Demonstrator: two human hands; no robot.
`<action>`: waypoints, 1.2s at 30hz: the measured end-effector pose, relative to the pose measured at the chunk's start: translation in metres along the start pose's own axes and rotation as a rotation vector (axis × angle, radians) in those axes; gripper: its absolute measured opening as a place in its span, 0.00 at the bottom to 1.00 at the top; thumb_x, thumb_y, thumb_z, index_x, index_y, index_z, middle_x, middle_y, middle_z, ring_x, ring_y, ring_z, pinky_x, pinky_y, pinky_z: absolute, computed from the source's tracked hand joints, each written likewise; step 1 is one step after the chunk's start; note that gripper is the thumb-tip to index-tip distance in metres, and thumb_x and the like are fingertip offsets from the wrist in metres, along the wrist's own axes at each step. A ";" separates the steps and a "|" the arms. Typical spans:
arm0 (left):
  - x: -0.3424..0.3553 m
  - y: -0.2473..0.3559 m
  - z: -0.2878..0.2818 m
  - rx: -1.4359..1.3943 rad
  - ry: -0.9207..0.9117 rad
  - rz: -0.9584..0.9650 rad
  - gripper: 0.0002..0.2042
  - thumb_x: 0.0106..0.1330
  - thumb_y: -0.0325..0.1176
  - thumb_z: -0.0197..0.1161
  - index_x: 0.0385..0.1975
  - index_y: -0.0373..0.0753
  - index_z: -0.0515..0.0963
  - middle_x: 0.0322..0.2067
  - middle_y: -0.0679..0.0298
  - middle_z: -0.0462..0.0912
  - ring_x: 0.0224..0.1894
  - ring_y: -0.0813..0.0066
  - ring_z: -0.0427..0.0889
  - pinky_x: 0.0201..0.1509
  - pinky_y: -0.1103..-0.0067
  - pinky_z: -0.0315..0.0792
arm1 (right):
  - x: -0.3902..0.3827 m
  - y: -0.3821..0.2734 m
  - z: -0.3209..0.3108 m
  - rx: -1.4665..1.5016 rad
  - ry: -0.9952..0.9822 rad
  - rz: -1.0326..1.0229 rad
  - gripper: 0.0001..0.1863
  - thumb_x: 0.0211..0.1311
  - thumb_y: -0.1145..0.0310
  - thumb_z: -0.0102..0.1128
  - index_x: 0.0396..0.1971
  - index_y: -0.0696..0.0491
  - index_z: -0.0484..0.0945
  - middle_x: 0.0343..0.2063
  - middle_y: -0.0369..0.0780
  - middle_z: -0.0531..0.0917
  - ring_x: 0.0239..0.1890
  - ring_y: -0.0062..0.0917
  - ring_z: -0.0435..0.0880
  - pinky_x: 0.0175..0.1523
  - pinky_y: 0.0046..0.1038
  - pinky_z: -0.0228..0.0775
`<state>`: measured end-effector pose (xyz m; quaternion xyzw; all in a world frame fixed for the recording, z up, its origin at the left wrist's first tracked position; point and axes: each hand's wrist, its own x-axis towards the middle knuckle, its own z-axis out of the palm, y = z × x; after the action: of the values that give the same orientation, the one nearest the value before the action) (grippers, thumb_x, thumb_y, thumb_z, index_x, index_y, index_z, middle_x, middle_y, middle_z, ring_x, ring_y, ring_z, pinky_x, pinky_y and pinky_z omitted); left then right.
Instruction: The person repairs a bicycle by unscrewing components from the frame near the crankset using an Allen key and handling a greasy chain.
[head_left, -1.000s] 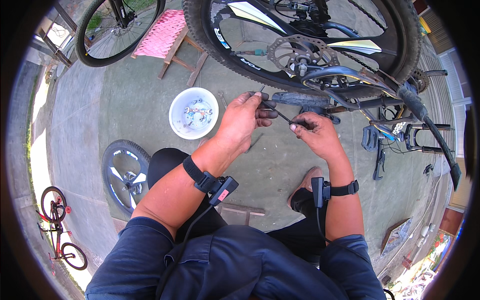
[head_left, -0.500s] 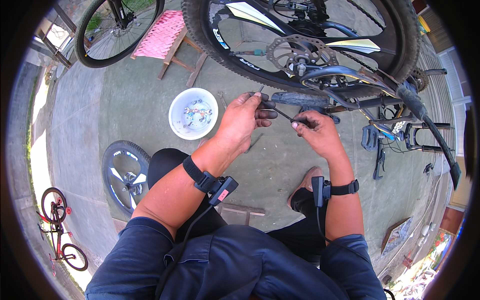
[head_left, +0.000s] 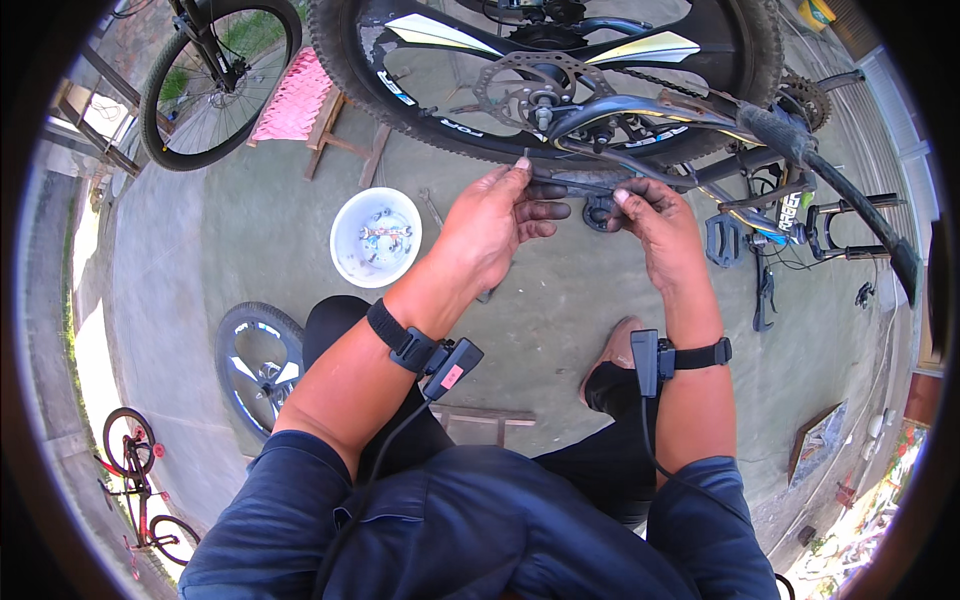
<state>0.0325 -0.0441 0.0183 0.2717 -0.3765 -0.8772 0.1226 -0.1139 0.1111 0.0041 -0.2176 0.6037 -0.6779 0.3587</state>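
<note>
Both my hands are raised just in front of an upturned bicycle's wheel (head_left: 350, 75). Between them runs a thin dark rod (head_left: 578, 184), roughly level; its exact kind I cannot make out. My left hand (head_left: 495, 215) pinches its left end between thumb and fingers, and a short thin tip sticks up above the thumb. Its other fingers are loosely curled and blackened. My right hand (head_left: 655, 225) pinches the right end between thumb and forefinger. Beyond the hands are the brake disc (head_left: 497, 88) and the grey bicycle frame (head_left: 640, 108).
A white bucket (head_left: 341, 243) with a wrench and small parts stands left of my hands, with another wrench (head_left: 431, 207) beside it. A loose wheel (head_left: 236, 355) lies left. Right are a pedal (head_left: 724, 243) and fork (head_left: 823, 235). A pink-topped stool (head_left: 293, 100) stands far left.
The rod has swung from slanting down rightward to nearly level. My right hand has risen and shifted right. The bicycle appears further left and higher as the view has turned.
</note>
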 end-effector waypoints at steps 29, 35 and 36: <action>0.054 -0.017 0.055 -0.040 -0.170 -0.089 0.10 0.73 0.39 0.44 0.39 0.40 0.68 0.36 0.56 0.81 0.35 0.68 0.81 0.35 0.77 0.74 | 0.004 -0.025 -0.030 0.092 0.397 -0.217 0.11 0.62 0.68 0.59 0.37 0.61 0.75 0.25 0.36 0.77 0.25 0.19 0.77 0.33 0.21 0.68; 0.057 -0.017 0.060 -0.055 -0.173 -0.094 0.09 0.73 0.39 0.45 0.37 0.40 0.68 0.35 0.56 0.81 0.34 0.68 0.81 0.34 0.77 0.74 | 0.003 -0.029 -0.031 0.054 0.412 -0.252 0.08 0.62 0.70 0.59 0.36 0.59 0.75 0.25 0.36 0.78 0.25 0.21 0.77 0.34 0.23 0.71; 0.058 -0.018 0.060 -0.056 -0.169 -0.094 0.09 0.73 0.39 0.45 0.37 0.40 0.68 0.35 0.56 0.81 0.34 0.68 0.81 0.34 0.77 0.74 | 0.003 -0.030 -0.032 0.050 0.407 -0.259 0.08 0.62 0.70 0.59 0.36 0.59 0.75 0.26 0.36 0.78 0.25 0.21 0.77 0.34 0.23 0.71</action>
<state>-0.0498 -0.0209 0.0173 0.2108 -0.3474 -0.9120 0.0566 -0.1453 0.1304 0.0271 -0.1432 0.6137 -0.7628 0.1453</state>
